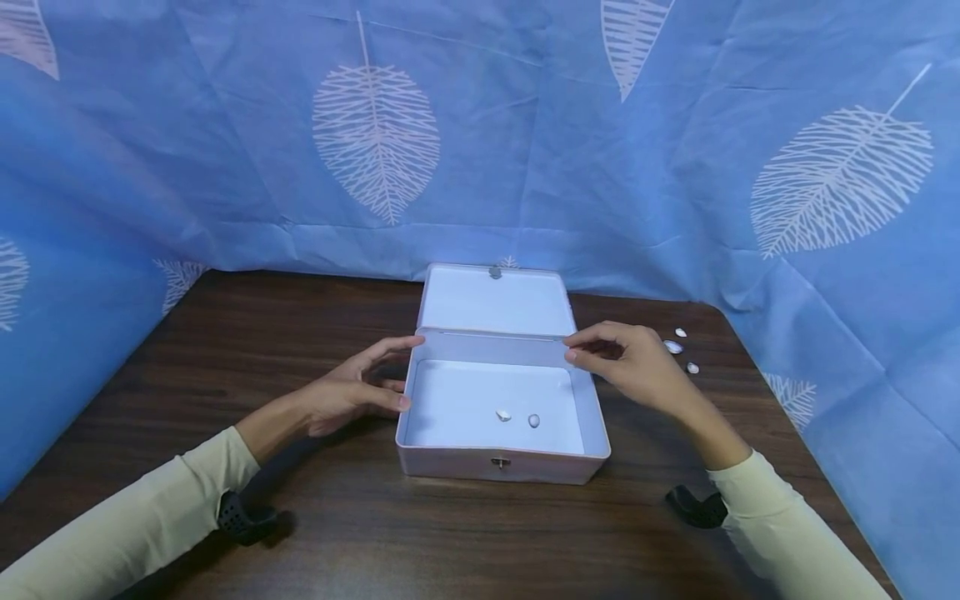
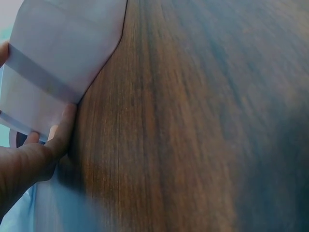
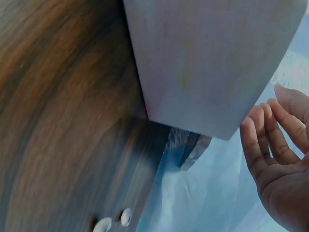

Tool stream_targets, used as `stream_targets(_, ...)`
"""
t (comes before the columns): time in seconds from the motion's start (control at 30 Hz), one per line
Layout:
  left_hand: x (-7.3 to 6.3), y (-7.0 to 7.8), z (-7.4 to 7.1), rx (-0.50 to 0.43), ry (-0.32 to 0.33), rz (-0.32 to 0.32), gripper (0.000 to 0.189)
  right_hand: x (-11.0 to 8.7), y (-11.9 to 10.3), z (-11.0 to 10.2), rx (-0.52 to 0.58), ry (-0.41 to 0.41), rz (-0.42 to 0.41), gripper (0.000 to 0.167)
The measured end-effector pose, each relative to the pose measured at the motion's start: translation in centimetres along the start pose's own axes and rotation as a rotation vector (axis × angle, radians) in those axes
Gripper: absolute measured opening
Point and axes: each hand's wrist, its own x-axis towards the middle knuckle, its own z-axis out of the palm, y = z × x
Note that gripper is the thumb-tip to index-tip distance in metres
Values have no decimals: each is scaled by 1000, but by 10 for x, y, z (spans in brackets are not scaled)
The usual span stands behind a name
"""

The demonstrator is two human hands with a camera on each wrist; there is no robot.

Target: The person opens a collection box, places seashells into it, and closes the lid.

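Observation:
A pale metal box (image 1: 498,467) stands on the table with its lid (image 1: 495,302) tipped back behind it. On its white floor lie two small, shiny, whitish shell-like pieces (image 1: 503,415). My left hand (image 1: 356,387) rests against the box's left side, thumb toward the front and fingers spread toward the back. The left wrist view shows its fingers (image 2: 63,130) touching the side wall low down. My right hand (image 1: 637,362) is at the right rear corner of the box, thumb and fingertips near the rim. In the right wrist view its fingers (image 3: 265,135) are gently bent, with nothing visible between them.
Three similar small whitish pieces (image 1: 673,347) lie on the dark wooden table (image 1: 322,533), right of the box near its far right edge. A blue cloth (image 1: 510,150) with white leaf prints hangs behind and along both sides. Black straps (image 1: 243,518) sit at the wrists.

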Motion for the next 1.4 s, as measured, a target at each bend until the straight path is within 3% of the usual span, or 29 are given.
stream_targets(0.8,-2,-4,-2,-4,3,10,100,-21,45,-32,-106,64,28,22)
stream_targets(1.4,0,-1,1,-8,14,-3,99,-42,87,-49,-123,-7,159,35)
